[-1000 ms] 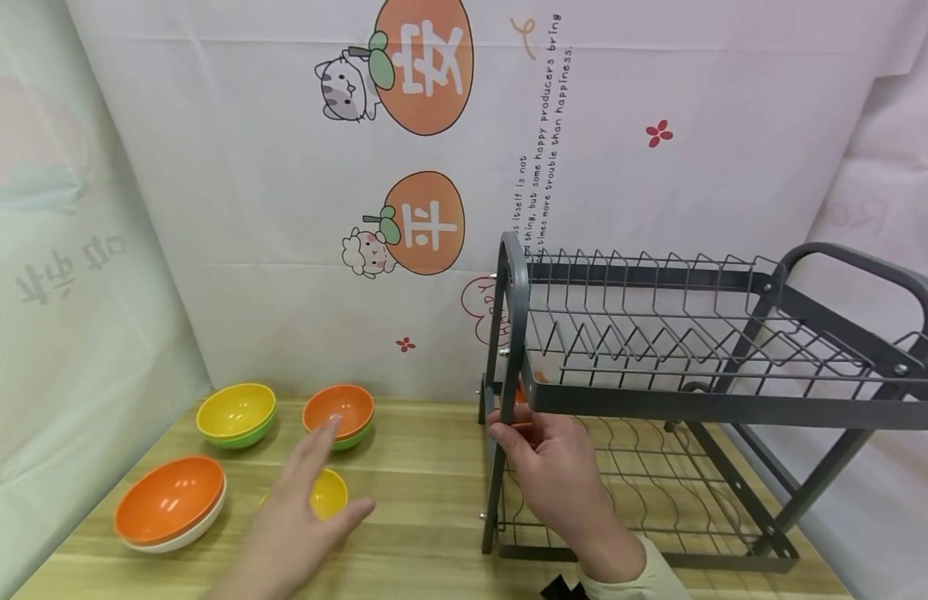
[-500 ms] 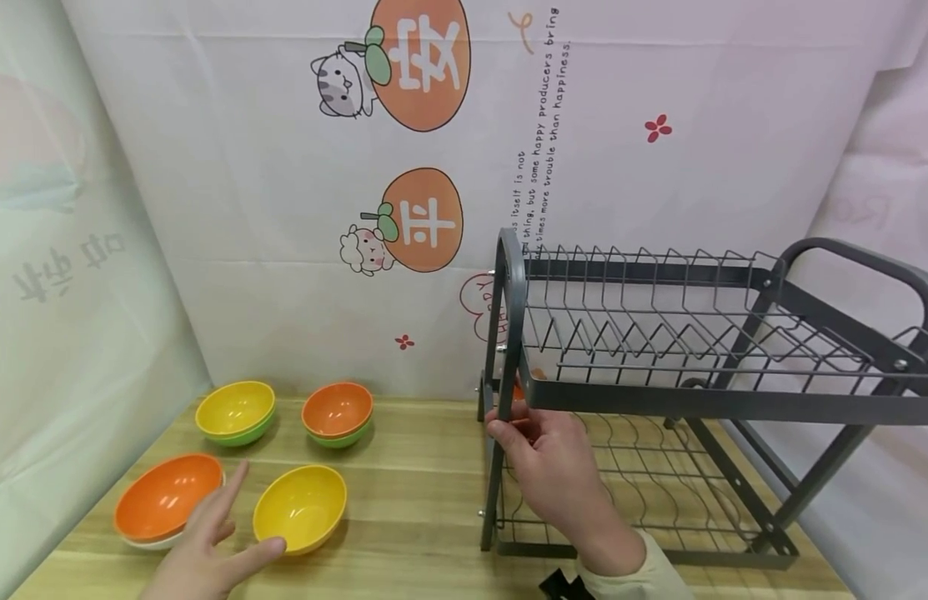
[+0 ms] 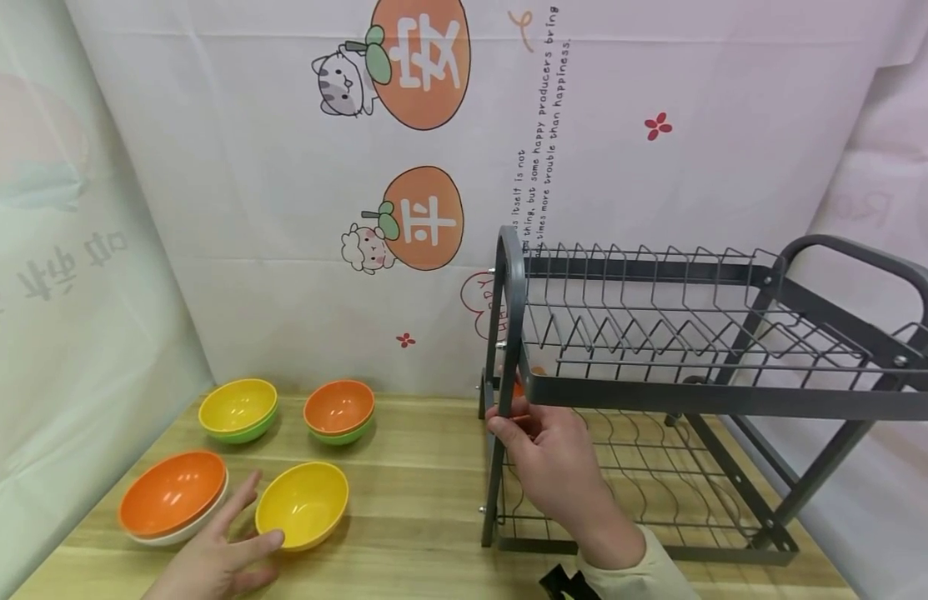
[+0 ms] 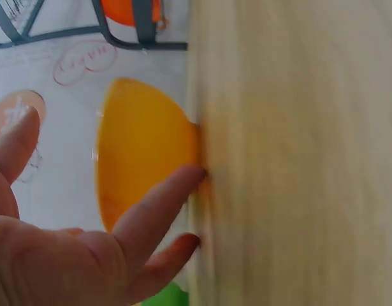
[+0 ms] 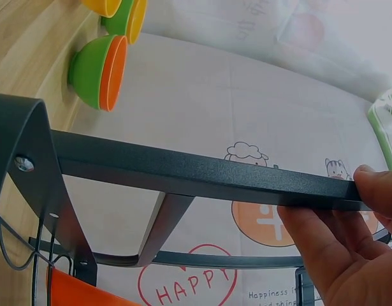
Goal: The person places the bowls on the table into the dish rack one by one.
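My left hand (image 3: 219, 542), fingers spread, is low at the left side of a yellow bowl (image 3: 304, 508), its thumb overlapping the near rim in the head view. From the left wrist, the yellow bowl (image 4: 145, 146) stands upright on the table just past my extended fingers (image 4: 160, 213). My right hand (image 3: 557, 467) grips the near left post of a dark grey two-tier dish rack (image 3: 704, 396). The right wrist view has thumb and fingers of the right hand (image 5: 348, 236) on opposite sides of that post (image 5: 215, 175).
Left of my left hand, an orange bowl (image 3: 171, 493) nests in a white one (image 3: 180, 533). Farther back are a yellow-in-green stack (image 3: 238, 408) and an orange-in-green stack (image 3: 339, 410). An orange piece (image 5: 87, 293) shows inside the rack. A printed cloth (image 3: 283, 208) hangs behind.
My left hand has moved from over the yellow bowl, left and toward me, then slightly right to the bowl's side. My right hand keeps its grip on the rack post.
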{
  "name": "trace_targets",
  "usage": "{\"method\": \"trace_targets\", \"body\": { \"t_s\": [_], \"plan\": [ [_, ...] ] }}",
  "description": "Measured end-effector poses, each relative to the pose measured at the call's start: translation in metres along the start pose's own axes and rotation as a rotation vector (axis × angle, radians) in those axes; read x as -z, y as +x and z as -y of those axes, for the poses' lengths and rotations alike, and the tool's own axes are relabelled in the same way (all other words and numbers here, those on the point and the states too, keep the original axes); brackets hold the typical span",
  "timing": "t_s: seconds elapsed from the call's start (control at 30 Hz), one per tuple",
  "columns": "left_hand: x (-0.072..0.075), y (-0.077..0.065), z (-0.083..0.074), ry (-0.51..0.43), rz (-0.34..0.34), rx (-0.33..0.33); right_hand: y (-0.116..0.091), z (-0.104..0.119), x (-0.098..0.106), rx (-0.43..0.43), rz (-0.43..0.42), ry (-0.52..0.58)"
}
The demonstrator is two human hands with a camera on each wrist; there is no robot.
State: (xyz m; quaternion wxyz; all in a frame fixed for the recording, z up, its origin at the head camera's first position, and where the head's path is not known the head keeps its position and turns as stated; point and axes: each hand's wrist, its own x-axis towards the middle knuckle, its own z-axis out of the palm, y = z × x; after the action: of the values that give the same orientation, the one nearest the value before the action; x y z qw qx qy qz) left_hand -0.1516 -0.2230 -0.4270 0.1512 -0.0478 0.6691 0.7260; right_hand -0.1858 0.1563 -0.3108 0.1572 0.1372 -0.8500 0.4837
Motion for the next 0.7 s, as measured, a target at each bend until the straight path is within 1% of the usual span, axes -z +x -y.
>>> {"method": "trace_targets", "body": {
  "t_s": [0.17, 0.27, 0.4, 0.5, 0.57, 0.7],
  "plan": [
    [0.007, 0.011, 0.001, -0.044, 0.04, 0.017, 0.0, -0.001, -0.001, -0.004, 0.003, 0.001],
    [0.01, 0.018, 0.0, -0.068, 0.099, -0.007, 0.0, -0.001, -0.001, 0.0, 0.0, 0.01],
    [0.014, 0.023, -0.001, -0.101, 0.205, -0.028, 0.0, -0.001, 0.0, 0.006, 0.002, 0.029],
    [0.016, 0.025, -0.002, -0.122, 0.248, -0.008, 0.0, -0.001, -0.001, 0.014, 0.008, 0.038],
    [0.017, 0.027, -0.003, -0.127, 0.265, 0.003, 0.0, -0.001, -0.001, 0.017, 0.008, 0.037],
    [0.017, 0.03, -0.003, -0.145, 0.305, 0.007, 0.0, -0.002, -0.001, 0.025, -0.001, 0.025]
  ]
}}
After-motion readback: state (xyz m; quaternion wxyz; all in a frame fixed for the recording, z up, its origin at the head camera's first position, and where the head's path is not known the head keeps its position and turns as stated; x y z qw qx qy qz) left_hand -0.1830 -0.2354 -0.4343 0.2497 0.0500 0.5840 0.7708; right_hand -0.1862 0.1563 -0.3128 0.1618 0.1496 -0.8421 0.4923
